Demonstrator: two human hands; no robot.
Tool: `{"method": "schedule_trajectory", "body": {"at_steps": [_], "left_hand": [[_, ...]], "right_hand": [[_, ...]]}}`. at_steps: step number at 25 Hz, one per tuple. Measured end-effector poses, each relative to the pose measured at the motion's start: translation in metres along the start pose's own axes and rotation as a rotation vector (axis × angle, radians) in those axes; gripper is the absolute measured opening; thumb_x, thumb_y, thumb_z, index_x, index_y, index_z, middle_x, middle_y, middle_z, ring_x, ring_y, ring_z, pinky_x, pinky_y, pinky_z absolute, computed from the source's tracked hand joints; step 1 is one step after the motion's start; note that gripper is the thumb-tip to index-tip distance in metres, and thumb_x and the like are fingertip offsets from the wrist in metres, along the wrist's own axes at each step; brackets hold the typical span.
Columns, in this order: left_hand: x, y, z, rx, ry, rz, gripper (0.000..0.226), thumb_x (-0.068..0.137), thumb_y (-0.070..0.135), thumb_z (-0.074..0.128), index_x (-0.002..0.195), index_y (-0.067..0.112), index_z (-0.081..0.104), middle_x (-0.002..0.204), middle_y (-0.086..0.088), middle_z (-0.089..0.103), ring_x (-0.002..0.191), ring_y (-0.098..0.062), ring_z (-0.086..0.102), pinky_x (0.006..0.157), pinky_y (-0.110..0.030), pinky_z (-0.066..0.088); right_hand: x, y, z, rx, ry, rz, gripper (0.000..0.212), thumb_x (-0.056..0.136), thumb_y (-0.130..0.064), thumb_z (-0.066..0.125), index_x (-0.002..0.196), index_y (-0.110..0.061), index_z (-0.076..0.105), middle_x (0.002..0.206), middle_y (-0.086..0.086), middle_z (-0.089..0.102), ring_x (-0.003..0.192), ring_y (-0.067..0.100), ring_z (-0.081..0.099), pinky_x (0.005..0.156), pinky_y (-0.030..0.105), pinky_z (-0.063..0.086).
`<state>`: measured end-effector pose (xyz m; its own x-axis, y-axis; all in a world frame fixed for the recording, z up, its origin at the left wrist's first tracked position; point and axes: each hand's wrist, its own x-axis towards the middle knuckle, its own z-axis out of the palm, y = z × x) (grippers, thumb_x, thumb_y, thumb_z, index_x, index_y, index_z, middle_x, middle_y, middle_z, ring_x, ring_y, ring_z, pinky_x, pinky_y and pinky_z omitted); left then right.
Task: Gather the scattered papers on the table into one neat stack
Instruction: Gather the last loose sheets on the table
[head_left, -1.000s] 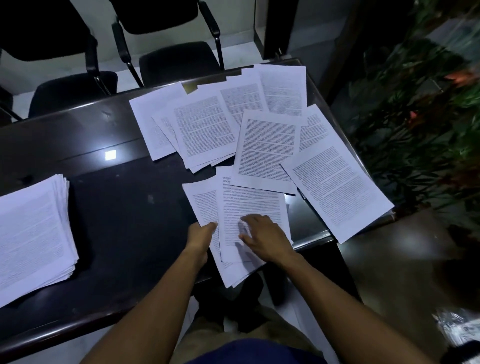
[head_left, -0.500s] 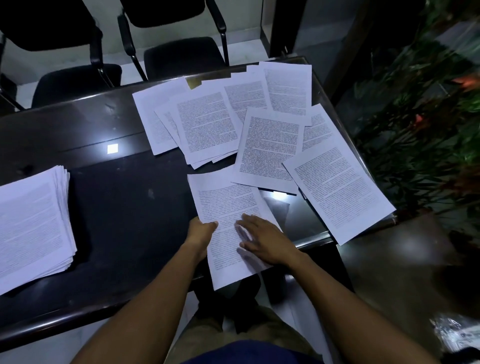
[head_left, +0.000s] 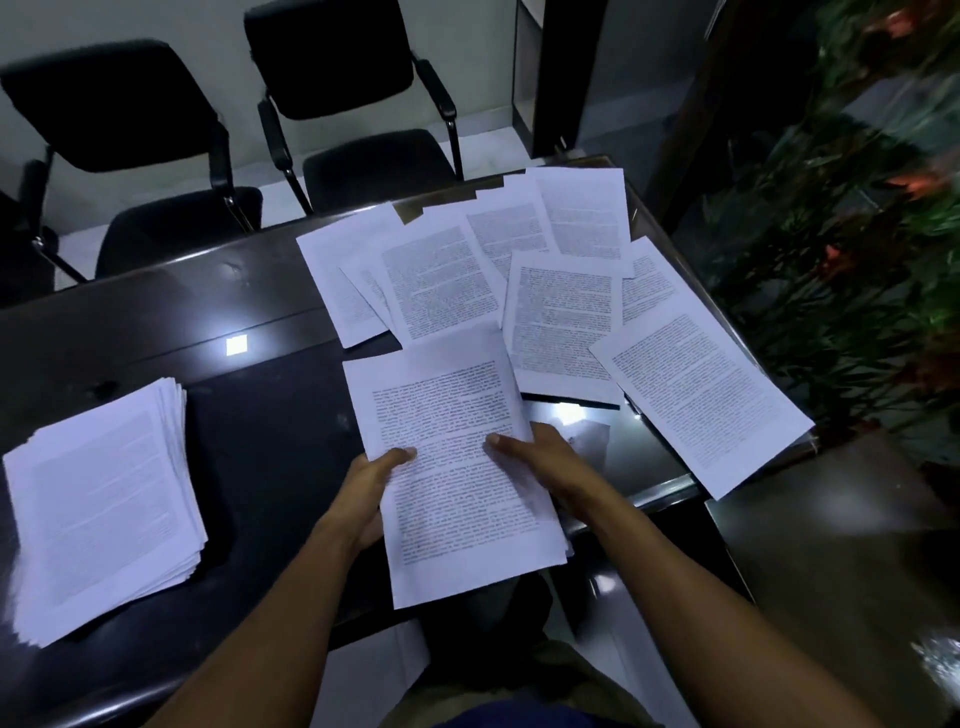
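Both hands hold a few printed sheets (head_left: 452, 462) by their side edges, lifted over the near edge of the dark counter (head_left: 156, 322) with the bottom end hanging out past it toward the person. The left hand (head_left: 371, 483) grips the left edge, thumb curled on top of the print and the fingers hidden underneath. The right hand (head_left: 540, 460) pinches the right edge the same way, thumb lying across the page, fingers tucked behind. The top end of the sheets overlaps the nearest of the loose papers (head_left: 519, 286), which lie fanned and overlapping across the far right part of the counter, text side up. One page (head_left: 698, 389) on the right sits slanted with its corner jutting out over the counter's edge. Well apart from all that, on the left end of the counter, a thick stack (head_left: 104, 504) of pages lies flat, its edges a bit uneven. Two black chairs (head_left: 332, 98) stand beyond the far side of the counter, and green plants (head_left: 852, 234) with reddish flowers fill the right
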<state>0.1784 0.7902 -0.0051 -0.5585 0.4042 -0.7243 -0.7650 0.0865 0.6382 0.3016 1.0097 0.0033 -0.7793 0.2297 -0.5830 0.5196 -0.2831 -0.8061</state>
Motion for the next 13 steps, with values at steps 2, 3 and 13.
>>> {"method": "schedule_trajectory", "body": {"at_steps": [2, 3, 13], "left_hand": [[-0.004, 0.015, -0.002, -0.059, -0.027, 0.049, 0.035, 0.094, 0.012, 0.066, 0.127, 0.001, 0.064, 0.123, -0.022, 0.071, 0.111, -0.041, 0.069, 0.090, -0.050, 0.057], [-0.006, 0.023, -0.003, -0.090, -0.047, 0.072, 0.036, 0.094, 0.013, 0.067, 0.128, 0.002, 0.064, 0.123, -0.021, 0.071, 0.113, -0.041, 0.068, 0.091, -0.049, 0.057], [-0.014, 0.091, -0.010, -0.142, -0.160, 0.204, 0.040, 0.090, 0.026, 0.072, 0.122, 0.002, 0.069, 0.122, -0.023, 0.071, 0.111, -0.042, 0.068, 0.097, -0.056, 0.055]], "right_hand": [[0.003, -0.014, 0.021, -0.069, 0.019, -0.071, 0.026, 0.092, -0.027, 0.075, 0.116, -0.018, 0.073, 0.116, 0.000, 0.077, 0.105, 0.014, 0.074, 0.093, 0.029, 0.057], [0.004, -0.022, 0.027, -0.098, 0.037, -0.105, 0.029, 0.092, -0.026, 0.075, 0.118, -0.016, 0.073, 0.116, 0.000, 0.077, 0.106, 0.015, 0.073, 0.096, 0.033, 0.057], [-0.016, -0.126, 0.062, -0.182, 0.142, -0.335, 0.015, 0.099, -0.021, 0.066, 0.110, -0.016, 0.074, 0.104, -0.002, 0.079, 0.095, 0.016, 0.076, 0.087, 0.033, 0.059]]}}
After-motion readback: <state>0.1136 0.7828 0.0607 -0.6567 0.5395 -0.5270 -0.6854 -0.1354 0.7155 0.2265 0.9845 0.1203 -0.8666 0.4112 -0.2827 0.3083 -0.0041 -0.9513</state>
